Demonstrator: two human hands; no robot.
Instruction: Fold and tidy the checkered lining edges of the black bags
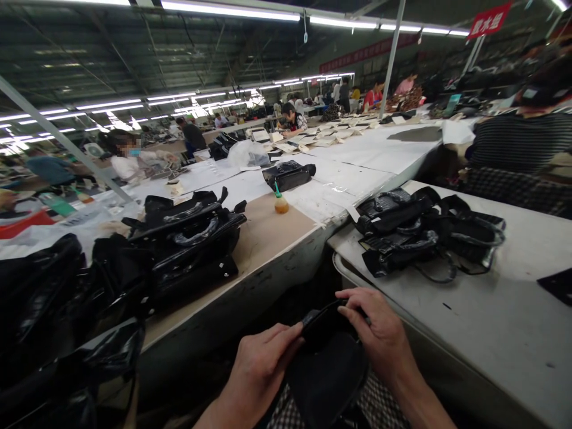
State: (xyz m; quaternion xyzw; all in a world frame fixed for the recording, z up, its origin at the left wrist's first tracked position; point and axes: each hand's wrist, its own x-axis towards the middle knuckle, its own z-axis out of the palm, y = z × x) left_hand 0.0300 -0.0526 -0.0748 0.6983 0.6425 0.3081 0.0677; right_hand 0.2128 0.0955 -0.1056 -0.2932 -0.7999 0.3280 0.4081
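Blk handbags (194,241): stacked, well L of wht table (500,319). L hand (263,363): nearly closed, gripping rim of blk open-top bag (328,375), near table, L side. R hand (379,333): thumb & fingers pinching same rim. Blk handbag pile (420,238): on table.

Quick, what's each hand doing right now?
Left hand: closed, holding the edge of a black bag.
Right hand: closed, pinching the same bag's edge.
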